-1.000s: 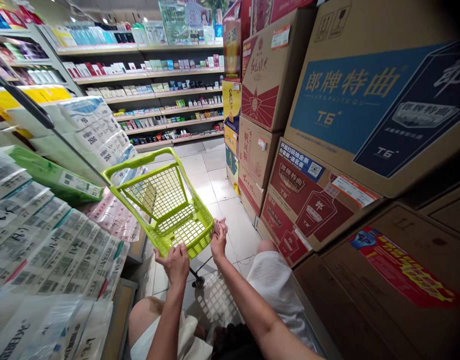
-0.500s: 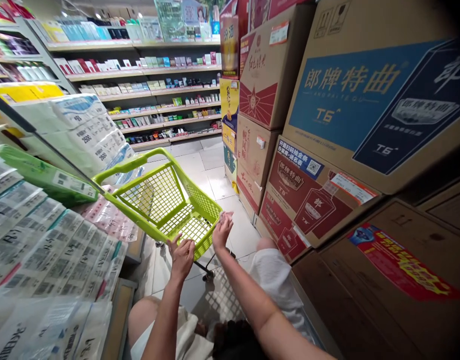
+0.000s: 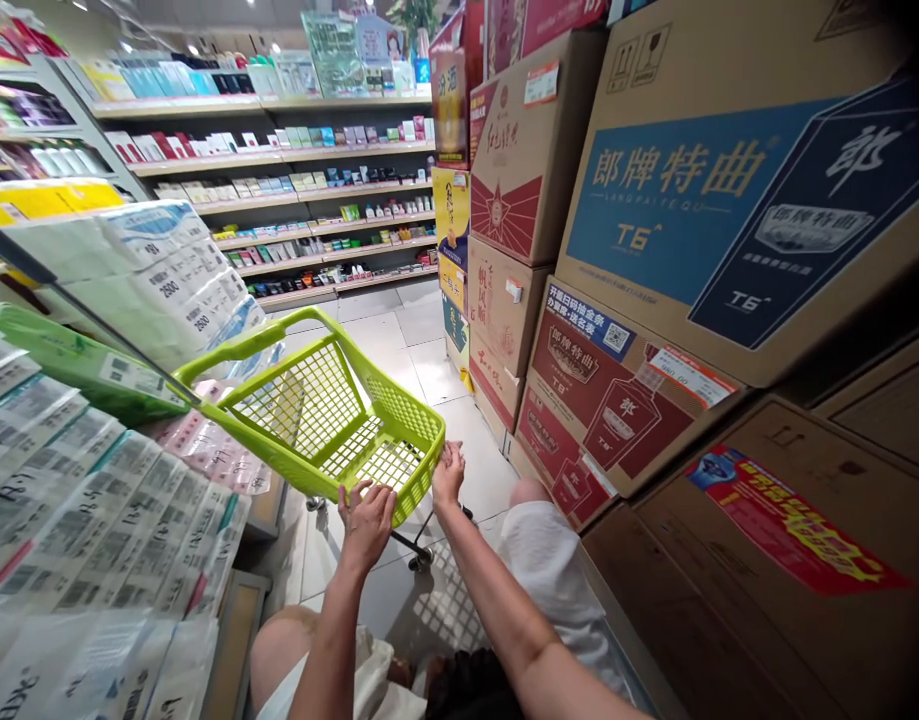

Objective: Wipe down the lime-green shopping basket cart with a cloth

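A lime-green shopping cart (image 3: 337,455) with a lattice basket stands on the tiled floor in front of me, its wheels showing below. My left hand (image 3: 367,522) is closed over the rim at the basket's near end, fingers curled on the edge. Around the near right corner my right hand (image 3: 448,476) is closed on the cart's side, its fingertips partly hidden. No goods show inside the basket. The push handle (image 3: 238,348) is at the cart's far left end, with nobody's hand on it.
Stacked liquor cartons (image 3: 654,230) rise close on my right. Wrapped tissue packs (image 3: 106,500) are piled along the left, touching or near the cart. Shelves of small boxed goods (image 3: 309,185) cross the back. Pale floor tiles (image 3: 406,345) lie beyond the cart.
The view has shifted slightly, so the shelves and cart sit a little lower. My right hand's fingers have drawn in against the cart's corner. My left hand stays on the rim.
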